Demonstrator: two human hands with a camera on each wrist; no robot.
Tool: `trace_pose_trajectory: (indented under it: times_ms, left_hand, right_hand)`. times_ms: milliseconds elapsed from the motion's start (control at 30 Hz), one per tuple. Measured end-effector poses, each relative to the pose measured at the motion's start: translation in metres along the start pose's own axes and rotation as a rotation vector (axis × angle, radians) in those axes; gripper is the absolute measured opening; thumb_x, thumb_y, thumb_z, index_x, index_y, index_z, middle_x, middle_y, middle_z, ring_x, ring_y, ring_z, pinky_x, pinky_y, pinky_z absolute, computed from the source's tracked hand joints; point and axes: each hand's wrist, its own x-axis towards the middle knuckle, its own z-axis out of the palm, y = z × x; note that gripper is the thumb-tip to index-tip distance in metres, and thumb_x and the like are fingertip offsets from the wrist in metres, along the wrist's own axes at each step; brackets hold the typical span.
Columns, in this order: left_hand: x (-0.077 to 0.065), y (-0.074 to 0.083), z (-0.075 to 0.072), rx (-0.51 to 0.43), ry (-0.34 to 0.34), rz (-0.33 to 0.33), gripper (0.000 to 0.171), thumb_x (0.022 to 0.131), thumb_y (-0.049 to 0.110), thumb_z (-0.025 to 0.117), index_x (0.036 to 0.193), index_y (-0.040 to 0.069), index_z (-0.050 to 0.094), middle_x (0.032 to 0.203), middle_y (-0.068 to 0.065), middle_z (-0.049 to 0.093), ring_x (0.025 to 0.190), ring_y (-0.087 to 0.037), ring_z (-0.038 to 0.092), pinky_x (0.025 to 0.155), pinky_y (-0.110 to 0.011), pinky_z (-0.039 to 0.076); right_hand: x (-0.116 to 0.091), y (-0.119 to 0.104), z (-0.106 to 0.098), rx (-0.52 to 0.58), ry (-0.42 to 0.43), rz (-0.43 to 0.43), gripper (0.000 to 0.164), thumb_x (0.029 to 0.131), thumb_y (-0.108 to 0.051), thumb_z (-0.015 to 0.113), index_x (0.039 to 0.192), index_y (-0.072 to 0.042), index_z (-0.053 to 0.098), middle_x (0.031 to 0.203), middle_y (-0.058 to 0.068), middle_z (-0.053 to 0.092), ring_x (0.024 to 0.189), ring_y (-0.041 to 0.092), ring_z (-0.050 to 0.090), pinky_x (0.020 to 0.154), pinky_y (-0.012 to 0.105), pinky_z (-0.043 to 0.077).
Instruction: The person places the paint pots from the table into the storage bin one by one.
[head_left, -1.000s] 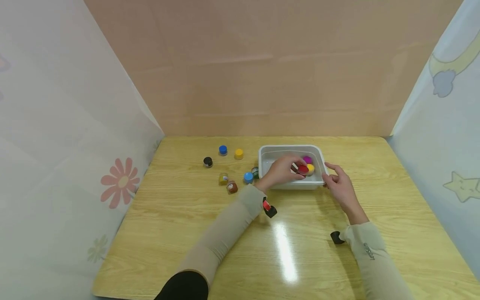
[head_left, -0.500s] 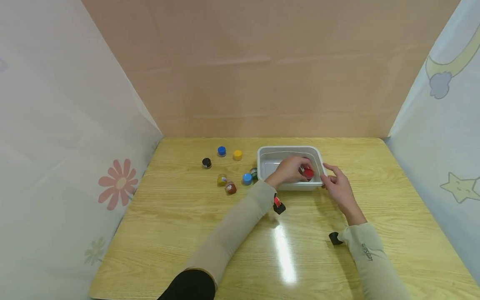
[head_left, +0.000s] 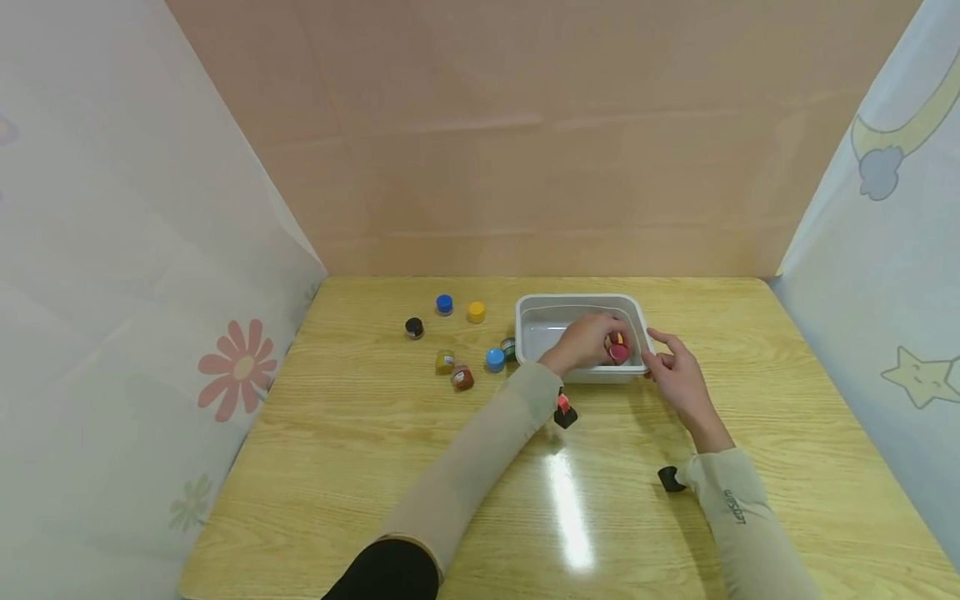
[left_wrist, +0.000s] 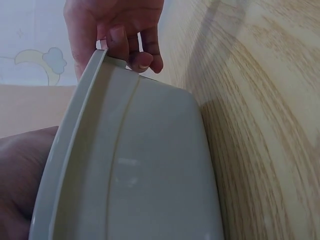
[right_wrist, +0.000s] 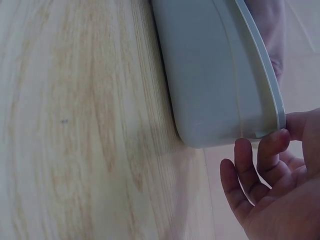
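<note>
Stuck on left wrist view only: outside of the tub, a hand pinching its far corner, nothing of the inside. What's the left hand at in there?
Observer: Head view shows a red round item at the fingertips of the left hand, near the right end of the tub. Grip unclear.

Operator: Anything outside, by the tub's left end?

Observer: Yes, a green jar right next to it; can't tell if they touch.

Operator: Which jar is furthest left?

Observer: The black jar.
</note>
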Motion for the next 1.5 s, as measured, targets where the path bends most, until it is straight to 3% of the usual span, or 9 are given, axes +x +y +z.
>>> trace_pose_trajectory:
  times_ms: [167,400,700,1167,1500]
  left_hand:
    - [0.0042,-0.0029,0.0031,-0.018,0.01,0.033,0.023,0.086,0.013,0.085,0.106,0.018,0.073,0.107,-0.001,0.073,0.096,-0.011,0.062,0.079,-0.017,0.046]
    - [0.0051,-0.0042,0.0034,-0.041,-0.007,0.046,0.022,0.086,0.015,0.086,0.103,0.016,0.072,0.097,0.006,0.071,0.088,-0.006,0.06,0.076,-0.013,0.044]
    - [0.0082,-0.0039,0.0063,-0.072,-0.036,0.023,0.027,0.084,0.011,0.087,0.105,0.013,0.072,0.102,0.006,0.07,0.091,-0.004,0.06,0.079,-0.01,0.044]
    - [0.0097,-0.0019,0.0083,-0.031,-0.102,0.008,0.023,0.09,0.013,0.082,0.111,0.015,0.074,0.108,0.004,0.071,0.1,-0.006,0.061,0.087,-0.011,0.044]
    - [0.0076,-0.0022,0.0056,-0.041,-0.089,-0.025,0.026,0.09,0.017,0.083,0.114,0.019,0.075,0.108,0.006,0.071,0.097,-0.005,0.062,0.085,-0.012,0.046]
  right_hand:
    - [-0.0001,-0.0001,-0.0008,-0.008,0.006,-0.004,0.056,0.11,-0.022,0.051,0.159,-0.002,0.035,0.065,0.0,0.057,0.073,0.008,0.066,0.065,0.026,0.053]
    - [0.0002,0.0014,-0.0005,-0.003,-0.001,0.0,0.055,0.109,-0.019,0.051,0.159,-0.002,0.035,0.064,-0.002,0.055,0.072,0.007,0.064,0.066,0.024,0.054]
    - [0.0004,0.0027,-0.0015,-0.006,0.001,-0.013,0.056,0.11,-0.02,0.051,0.159,-0.002,0.035,0.065,-0.001,0.057,0.073,0.007,0.066,0.067,0.024,0.054]
    - [-0.0011,0.003,-0.0023,-0.011,0.0,-0.004,0.056,0.11,-0.021,0.051,0.159,-0.001,0.034,0.064,-0.001,0.055,0.073,0.005,0.066,0.066,0.024,0.053]
    - [-0.0003,0.0007,-0.0021,-0.011,-0.013,-0.01,0.057,0.11,-0.023,0.051,0.159,-0.001,0.034,0.065,0.0,0.054,0.074,0.008,0.067,0.066,0.026,0.054]
